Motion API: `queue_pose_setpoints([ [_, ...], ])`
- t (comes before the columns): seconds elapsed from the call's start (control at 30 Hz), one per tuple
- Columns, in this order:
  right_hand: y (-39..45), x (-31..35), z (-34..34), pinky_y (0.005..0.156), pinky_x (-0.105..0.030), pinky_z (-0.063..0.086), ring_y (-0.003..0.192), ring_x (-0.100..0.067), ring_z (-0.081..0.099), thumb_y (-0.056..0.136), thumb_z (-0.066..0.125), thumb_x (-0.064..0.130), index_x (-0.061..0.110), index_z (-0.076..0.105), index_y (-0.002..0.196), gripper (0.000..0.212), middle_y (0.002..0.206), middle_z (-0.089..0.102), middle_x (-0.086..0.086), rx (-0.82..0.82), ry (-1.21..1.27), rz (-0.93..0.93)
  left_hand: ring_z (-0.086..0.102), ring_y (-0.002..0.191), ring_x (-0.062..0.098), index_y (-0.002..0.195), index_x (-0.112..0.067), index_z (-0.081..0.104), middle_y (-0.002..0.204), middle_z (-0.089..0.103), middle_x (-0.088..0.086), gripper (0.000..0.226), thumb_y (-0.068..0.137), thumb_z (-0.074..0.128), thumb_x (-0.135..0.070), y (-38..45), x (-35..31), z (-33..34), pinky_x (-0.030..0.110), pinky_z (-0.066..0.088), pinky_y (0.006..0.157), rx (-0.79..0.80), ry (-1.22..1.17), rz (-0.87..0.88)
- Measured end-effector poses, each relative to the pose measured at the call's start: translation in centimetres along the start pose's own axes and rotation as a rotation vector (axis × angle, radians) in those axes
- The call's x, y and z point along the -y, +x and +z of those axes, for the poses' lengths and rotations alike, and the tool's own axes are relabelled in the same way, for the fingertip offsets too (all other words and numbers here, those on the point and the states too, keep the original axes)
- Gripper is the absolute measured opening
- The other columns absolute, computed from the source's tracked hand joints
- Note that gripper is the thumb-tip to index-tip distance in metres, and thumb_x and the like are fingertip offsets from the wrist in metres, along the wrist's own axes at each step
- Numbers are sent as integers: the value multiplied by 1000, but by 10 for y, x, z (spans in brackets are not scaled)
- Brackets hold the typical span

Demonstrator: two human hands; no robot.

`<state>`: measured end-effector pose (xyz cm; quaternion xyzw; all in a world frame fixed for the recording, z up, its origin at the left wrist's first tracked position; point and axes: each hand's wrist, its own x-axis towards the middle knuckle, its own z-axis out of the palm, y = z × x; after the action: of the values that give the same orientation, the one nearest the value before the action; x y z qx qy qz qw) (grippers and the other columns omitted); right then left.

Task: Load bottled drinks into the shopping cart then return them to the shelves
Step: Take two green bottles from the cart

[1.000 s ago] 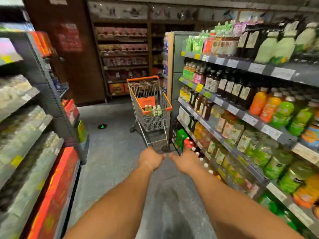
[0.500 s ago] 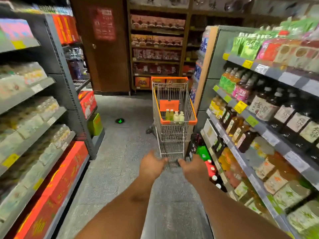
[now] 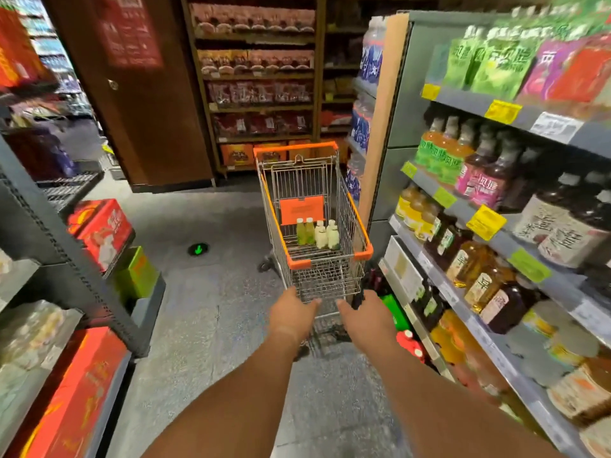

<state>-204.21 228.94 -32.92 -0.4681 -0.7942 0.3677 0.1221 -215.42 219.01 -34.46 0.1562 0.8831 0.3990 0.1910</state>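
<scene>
A narrow shop aisle with a speckled grey floor point(image 3: 205, 312) runs between grey metal shelves. The wire shopping cart point(image 3: 314, 226), orange-rimmed, stands just beside the right-hand drink shelves point(image 3: 496, 233), carrying four small bottles point(image 3: 318, 233) upright at its near end. Left hand point(image 3: 291, 314) and right hand point(image 3: 365, 317) reach forward, fingers relaxed, holding nothing, just short of the cart. Open floor lies to the left.
</scene>
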Motion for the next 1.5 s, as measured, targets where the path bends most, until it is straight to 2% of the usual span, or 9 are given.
queue_pose_setpoints([
  [0.23, 156, 32, 43, 99, -40, 44, 124, -34, 51, 87, 61, 54, 6, 40, 140, 75, 138, 51, -15, 85, -68, -58, 63, 78, 12, 120, -29, 58, 94, 68, -5, 38, 86, 67, -44, 145, -33, 27, 30, 54, 69, -4, -11, -6],
  [0.33, 217, 46, 51, 95, -37, 46, 120, -32, 53, 87, 61, 53, 7, 44, 137, 71, 133, 55, -14, 125, -108, -88, 61, 113, 21, 137, -22, 52, 126, 65, 0, 58, 86, 66, -45, 200, -51, 38, 37, 50, 96, 3, 14, -28],
  [0.43, 277, 60, 60, 92, -36, 46, 120, -31, 54, 87, 58, 56, 7, 40, 142, 76, 135, 54, -13, 151, -143, -57, 52, 128, 25, 150, -16, 36, 146, 50, 5, 76, 88, 66, -47, 256, -67, 43, 35, 46, 101, -2, 3, -67],
  [0.63, 372, 74, 90, 97, -35, 43, 125, -29, 51, 89, 56, 57, 8, 38, 144, 76, 140, 51, -12, 182, -206, -28, 65, 108, 26, 150, -13, 34, 136, 58, 11, 78, 88, 67, -45, 359, -76, 55, 38, 55, 91, 44, 27, -125],
  [0.83, 446, 87, 120, 94, -37, 47, 122, -31, 53, 89, 57, 55, 8, 37, 143, 74, 138, 51, -13, 177, -210, 90, 46, 134, 27, 153, -13, 30, 149, 46, 7, 84, 87, 64, -53, 452, -73, 68, 37, 42, 105, 137, 84, -120],
  [1.1, 515, 100, 176, 105, -35, 43, 126, -26, 51, 92, 54, 53, 6, 27, 149, 78, 146, 45, -14, 285, -175, 196, 49, 132, 28, 154, -14, 27, 149, 46, 9, 83, 89, 65, -48, 548, -59, 68, 33, 44, 102, 220, 49, -215],
  [1.2, 548, 98, 197, 104, -37, 44, 127, -30, 50, 92, 55, 51, 10, 29, 149, 75, 147, 43, -14, 320, -108, 244, 60, 117, 25, 152, -12, 33, 131, 62, 11, 81, 88, 66, -49, 586, -52, 78, 26, 44, 88, 220, 72, -259],
  [1.37, 628, 94, 240, 72, -18, 52, 97, -16, 62, 92, 58, 47, 17, 37, 144, 64, 133, 56, -9, 400, -174, 241, 66, 87, 19, 146, -14, 41, 113, 71, 11, 75, 86, 66, -52, 665, -37, 113, 26, 50, 80, 190, 103, -370],
  [1.5, 704, 86, 287, 94, -33, 49, 115, -22, 59, 94, 54, 50, 9, 42, 141, 64, 131, 59, -9, 378, -291, 135, 68, 92, 17, 148, -16, 39, 132, 63, 7, 75, 87, 65, -52, 739, -20, 157, 17, 42, 71, 152, 117, -414],
])
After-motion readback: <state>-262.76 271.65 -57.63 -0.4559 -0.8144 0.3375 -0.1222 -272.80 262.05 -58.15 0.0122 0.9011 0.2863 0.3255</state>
